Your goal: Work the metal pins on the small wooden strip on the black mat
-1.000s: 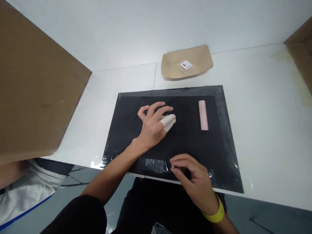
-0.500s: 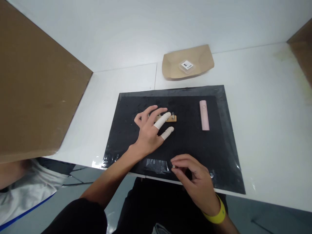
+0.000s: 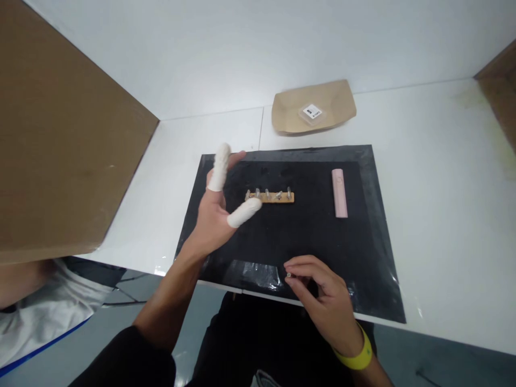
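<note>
My left hand [image 3: 220, 201] hovers over the left part of the black mat, thumb and index finger spread wide and both in white finger cots. Nothing is in it. Just right of its thumb lies a narrow wooden strip [image 3: 284, 199] carrying several small clear-tipped pieces [image 3: 266, 194] in a row. Near the mat's front edge, my right hand [image 3: 318, 287] pinches a tiny round-ended piece [image 3: 288, 274] between thumb and fingertips. Most of that piece is hidden, so its kind is unclear. A yellow band circles the right wrist.
A pink oblong case [image 3: 339, 193] lies on the right side of the black mat [image 3: 314, 236]. Behind the mat stands a brown paper tray [image 3: 338, 102] holding a small clear labelled box [image 3: 312, 113]. A brown panel [image 3: 68, 140] rises at left, with another person's arm and clothing below it.
My left hand has lifted away from the wooden strip and moved left, its fingers opening and uncovering the row of pieces. My right hand keeps its pinch in the same place.
</note>
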`<action>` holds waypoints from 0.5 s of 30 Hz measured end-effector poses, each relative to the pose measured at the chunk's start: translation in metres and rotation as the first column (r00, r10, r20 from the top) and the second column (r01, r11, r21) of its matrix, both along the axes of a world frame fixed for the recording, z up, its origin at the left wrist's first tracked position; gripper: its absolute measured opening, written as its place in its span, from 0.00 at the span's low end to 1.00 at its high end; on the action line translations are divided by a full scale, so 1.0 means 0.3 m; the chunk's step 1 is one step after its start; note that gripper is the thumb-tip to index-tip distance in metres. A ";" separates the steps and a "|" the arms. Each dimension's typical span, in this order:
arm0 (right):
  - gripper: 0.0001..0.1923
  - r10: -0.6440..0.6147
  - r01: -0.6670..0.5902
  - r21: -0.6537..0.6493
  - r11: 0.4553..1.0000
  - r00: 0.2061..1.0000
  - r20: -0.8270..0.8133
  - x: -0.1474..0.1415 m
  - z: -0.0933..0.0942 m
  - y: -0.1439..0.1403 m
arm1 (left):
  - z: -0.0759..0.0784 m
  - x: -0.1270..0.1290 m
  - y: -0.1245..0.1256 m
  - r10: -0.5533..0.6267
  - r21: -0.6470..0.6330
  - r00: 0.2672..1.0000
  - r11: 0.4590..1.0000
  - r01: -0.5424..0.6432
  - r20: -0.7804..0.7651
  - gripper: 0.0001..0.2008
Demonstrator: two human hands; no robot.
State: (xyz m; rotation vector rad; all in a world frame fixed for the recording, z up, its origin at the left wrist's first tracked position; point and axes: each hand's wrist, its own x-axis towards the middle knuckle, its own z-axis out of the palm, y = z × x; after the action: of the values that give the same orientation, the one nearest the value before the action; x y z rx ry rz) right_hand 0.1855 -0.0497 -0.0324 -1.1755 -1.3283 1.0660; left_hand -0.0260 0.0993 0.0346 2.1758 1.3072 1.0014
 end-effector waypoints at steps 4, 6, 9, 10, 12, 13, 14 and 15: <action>0.06 -0.002 0.002 -0.024 1.000 1.000 -0.008 0.004 -0.005 0.001 | 0.016 -0.028 -0.111 -0.005 -0.132 0.953 0.990 0.047 0.302 0.37; 0.05 -0.004 0.004 -0.038 0.999 1.000 -0.022 0.007 -0.011 0.002 | 0.004 -0.018 -0.174 -0.018 -0.188 0.885 0.975 0.119 0.465 0.36; 0.04 -0.046 0.040 -0.067 0.997 0.996 -0.081 0.007 -0.017 0.005 | -0.025 -0.004 -0.254 -0.029 -0.277 0.769 0.924 0.265 0.639 0.38; 0.04 -0.070 0.062 -0.075 0.995 0.992 -0.103 0.006 -0.014 0.006 | -0.033 -0.004 -0.275 -0.018 -0.308 0.740 0.902 0.302 0.672 0.37; 0.04 -0.112 0.104 -0.073 0.992 0.986 -0.127 -0.001 0.002 0.010 | -0.047 -0.012 -0.309 -0.005 -0.345 0.702 0.869 0.356 0.712 0.36; 0.04 -0.125 0.118 -0.061 0.991 0.984 -0.127 -0.007 0.016 0.014 | -0.053 -0.019 -0.323 -0.011 -0.348 0.692 0.859 0.376 0.721 0.35; 0.04 -0.132 0.127 -0.043 0.991 0.984 -0.122 -0.014 0.033 0.019 | -0.058 -0.026 -0.334 -0.027 -0.344 0.689 0.852 0.395 0.724 0.34; 0.03 -0.136 0.135 -0.022 0.991 0.983 -0.119 -0.024 0.054 0.026 | -0.062 -0.033 -0.345 -0.042 -0.341 0.691 0.847 0.408 0.722 0.34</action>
State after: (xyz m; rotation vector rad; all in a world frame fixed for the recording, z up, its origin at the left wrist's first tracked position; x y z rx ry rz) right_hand 0.1782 -0.0418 -0.0163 -1.1762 -1.1328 1.0325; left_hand -0.0358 -0.0041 0.0161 1.3180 0.7627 1.0864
